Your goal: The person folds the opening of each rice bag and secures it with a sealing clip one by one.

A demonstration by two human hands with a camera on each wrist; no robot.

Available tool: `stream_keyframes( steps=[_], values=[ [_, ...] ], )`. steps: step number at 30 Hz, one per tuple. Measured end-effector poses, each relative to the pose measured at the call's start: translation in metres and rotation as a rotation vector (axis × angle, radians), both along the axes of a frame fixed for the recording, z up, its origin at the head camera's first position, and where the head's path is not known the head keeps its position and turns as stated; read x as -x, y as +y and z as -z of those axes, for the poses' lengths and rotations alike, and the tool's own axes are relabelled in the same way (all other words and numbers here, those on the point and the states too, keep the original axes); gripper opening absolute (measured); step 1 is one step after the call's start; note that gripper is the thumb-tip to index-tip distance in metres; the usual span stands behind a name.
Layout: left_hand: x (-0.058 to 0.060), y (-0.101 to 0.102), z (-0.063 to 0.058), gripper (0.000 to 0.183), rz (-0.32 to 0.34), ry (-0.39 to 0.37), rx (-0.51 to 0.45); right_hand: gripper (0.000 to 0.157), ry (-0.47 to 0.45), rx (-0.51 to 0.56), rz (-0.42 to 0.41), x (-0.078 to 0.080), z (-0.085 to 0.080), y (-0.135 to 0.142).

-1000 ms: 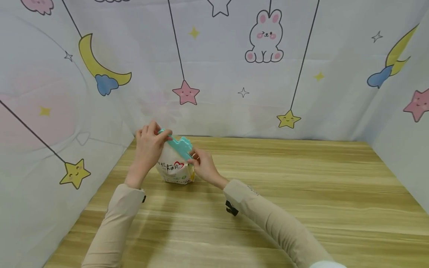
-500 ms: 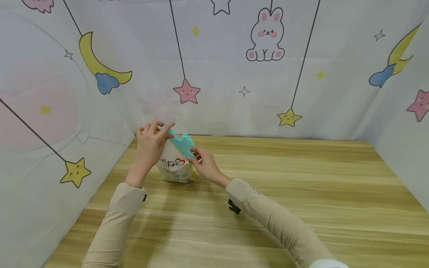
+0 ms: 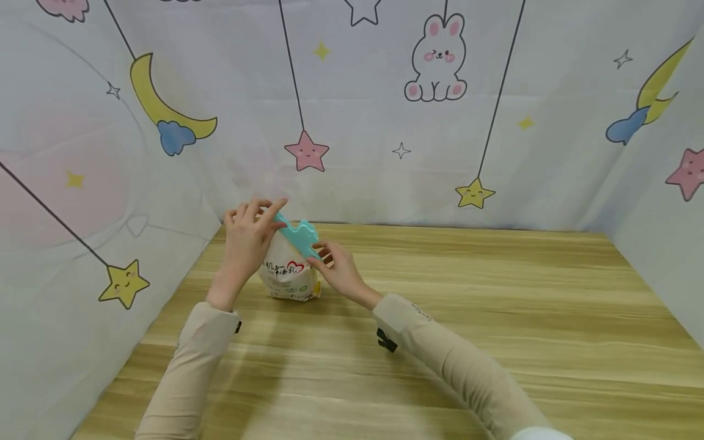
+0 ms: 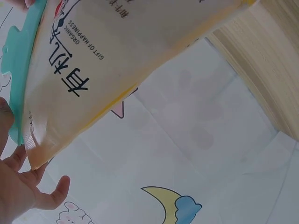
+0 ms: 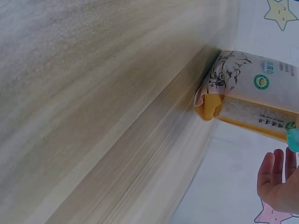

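A white printed food bag (image 3: 288,282) with yellow edges stands on the wooden table at the back left. Its side window (image 5: 252,113) shows pale grains. Across its sloping top edge lies a turquoise bag clip (image 3: 299,237). My left hand (image 3: 245,235) pinches the clip's upper left end, with one finger lifted away from it. In the left wrist view, left fingers (image 4: 32,177) sit behind the bag's top corner and the thumb is against the clip. My right hand (image 3: 340,272) pinches the clip's lower right end between thumb and fingers.
The wooden table (image 3: 467,318) extends to the right and toward the front. White fabric walls (image 3: 363,122) printed with stars, moons and a rabbit enclose it at the back and both sides. The bag stands close to the back left corner.
One finger of my left hand has risen off the clip since the earliest frame. My right hand has shifted very slightly to the right, still at its end. The bag stays in place.
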State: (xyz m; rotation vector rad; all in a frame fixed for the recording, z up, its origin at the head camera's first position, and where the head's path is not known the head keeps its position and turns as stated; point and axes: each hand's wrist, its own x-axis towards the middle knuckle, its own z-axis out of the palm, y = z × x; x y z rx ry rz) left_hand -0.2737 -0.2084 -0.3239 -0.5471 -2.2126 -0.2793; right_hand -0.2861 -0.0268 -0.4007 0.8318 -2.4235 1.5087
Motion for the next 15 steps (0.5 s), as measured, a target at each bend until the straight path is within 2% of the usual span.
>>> stream_keyframes(
  steps=[15],
  values=[
    [-0.0004, 0.0007, 0.0007, 0.04, 0.016, 0.038, -0.022, 0.035, -0.022, -0.019, 0.008, 0.002, -0.0029, 0.0103]
  ],
)
